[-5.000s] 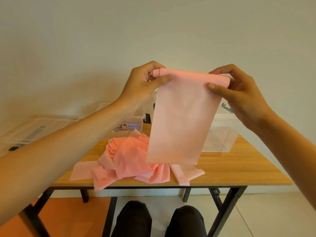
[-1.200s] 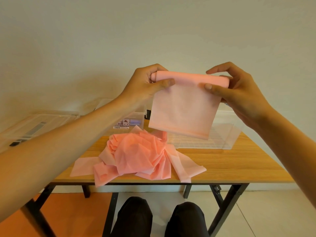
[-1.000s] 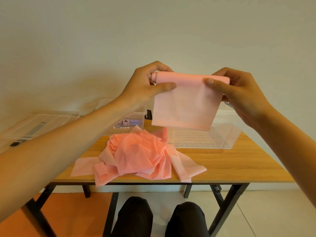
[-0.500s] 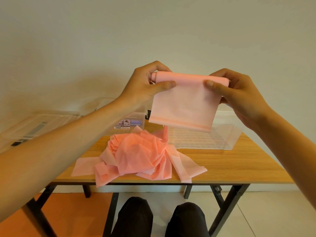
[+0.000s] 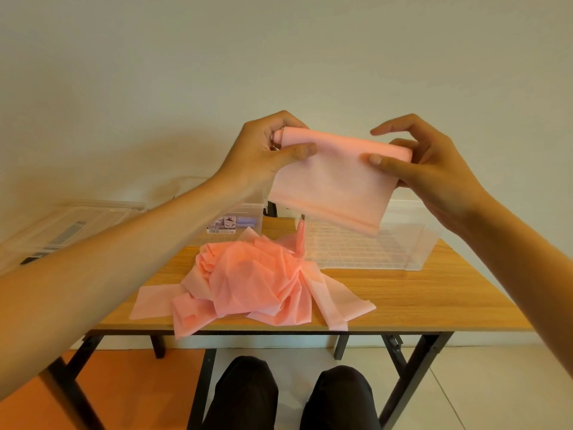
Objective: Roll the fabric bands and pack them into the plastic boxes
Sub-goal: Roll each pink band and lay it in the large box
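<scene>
I hold a pink fabric band (image 5: 331, 184) in the air above the table, its top wound into a roll and a short tail hanging below. My left hand (image 5: 266, 150) pinches the roll's left end between thumb and fingers. My right hand (image 5: 424, 162) pinches the right end with the thumb in front, index finger lifted. A heap of loose pink bands (image 5: 254, 280) lies on the wooden table (image 5: 418, 299). Behind the held band stands a clear plastic box (image 5: 412, 243), open. A second clear box (image 5: 245, 212) with a label sits at the back, partly behind my left arm.
A clear lid (image 5: 62, 225) lies off to the left beyond the table. The wall stands close behind the table. My knees (image 5: 288, 395) show under the table's front edge, between its black legs.
Over the earlier frames the hanging tail has grown much shorter as the band wound onto the roll. My right index finger has lifted off the roll since half a second ago.
</scene>
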A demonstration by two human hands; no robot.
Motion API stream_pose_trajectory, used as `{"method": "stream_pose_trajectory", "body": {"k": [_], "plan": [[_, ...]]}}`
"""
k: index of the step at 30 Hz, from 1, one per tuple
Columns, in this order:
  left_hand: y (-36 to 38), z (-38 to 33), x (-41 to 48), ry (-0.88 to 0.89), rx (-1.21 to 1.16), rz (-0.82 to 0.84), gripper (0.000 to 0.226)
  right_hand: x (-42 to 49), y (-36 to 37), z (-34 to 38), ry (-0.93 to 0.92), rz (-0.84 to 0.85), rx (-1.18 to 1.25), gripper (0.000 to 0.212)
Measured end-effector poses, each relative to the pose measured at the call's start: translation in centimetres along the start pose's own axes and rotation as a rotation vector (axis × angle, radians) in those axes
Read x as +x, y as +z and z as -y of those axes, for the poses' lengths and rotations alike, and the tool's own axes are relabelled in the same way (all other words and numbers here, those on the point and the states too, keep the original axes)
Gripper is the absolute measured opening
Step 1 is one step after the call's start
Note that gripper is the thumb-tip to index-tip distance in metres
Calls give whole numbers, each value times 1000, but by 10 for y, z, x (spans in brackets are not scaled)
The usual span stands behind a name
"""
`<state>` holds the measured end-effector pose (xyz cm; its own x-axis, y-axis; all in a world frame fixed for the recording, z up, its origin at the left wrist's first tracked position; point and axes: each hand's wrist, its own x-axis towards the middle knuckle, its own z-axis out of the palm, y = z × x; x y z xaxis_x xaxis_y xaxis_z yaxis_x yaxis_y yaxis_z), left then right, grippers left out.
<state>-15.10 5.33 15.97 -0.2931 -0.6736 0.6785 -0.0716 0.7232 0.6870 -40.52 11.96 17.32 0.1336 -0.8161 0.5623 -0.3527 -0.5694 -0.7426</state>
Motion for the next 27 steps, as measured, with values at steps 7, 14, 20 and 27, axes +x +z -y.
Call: {"method": "stream_pose_trajectory", "body": {"k": [7,14,20,27], "plan": [[1,0,0,-8,4,13,20,3,0,-1,42,-52,19,12],[1,4,1,-21,-17,-17,19,2,1,-3,31,-40,27,20],[0,3,2,0,-18,-6,20,3,2,-3,73,-34,12,28],[-3,5,2,0,-13,-2,23,5,5,-4,73,-62,6,17]]}}
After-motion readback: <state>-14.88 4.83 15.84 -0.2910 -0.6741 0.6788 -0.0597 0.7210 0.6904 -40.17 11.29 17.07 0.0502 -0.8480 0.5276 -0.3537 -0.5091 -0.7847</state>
